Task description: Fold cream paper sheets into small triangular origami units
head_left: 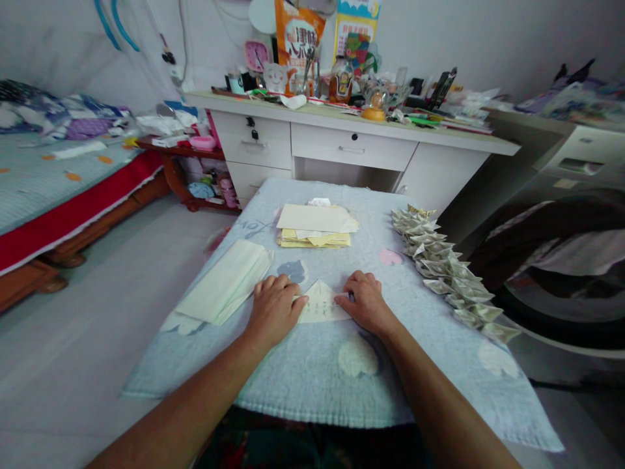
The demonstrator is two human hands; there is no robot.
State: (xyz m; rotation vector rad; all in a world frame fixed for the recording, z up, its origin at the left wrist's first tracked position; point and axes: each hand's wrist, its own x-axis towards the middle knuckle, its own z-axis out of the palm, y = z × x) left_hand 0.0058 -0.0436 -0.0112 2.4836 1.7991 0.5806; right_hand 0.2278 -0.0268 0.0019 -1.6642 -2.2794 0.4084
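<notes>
A partly folded sheet of paper [319,305] lies on the cloth-covered table, its top brought to a point and its lower part a straight strip with faint print. My left hand [276,306] holds its left side, thumb on the paper and fingers curled. At the right side, my right hand [364,299] grips it the same way; the fingertips' undersides are hidden. Left of my left hand lies a pale green stack of paper sheets [227,280]. Beyond both hands sits a pile of cream and yellow paper [317,225]. Rows of folded paper boats [444,273] run along the table's right side.
The light blue patterned tablecloth [312,371] drapes over the table edges. A white desk [351,146] crowded with jars and bags stands behind it. To the right is a front-loading washing machine [561,280], to the left a bed [63,169] and a low wooden stand [170,172].
</notes>
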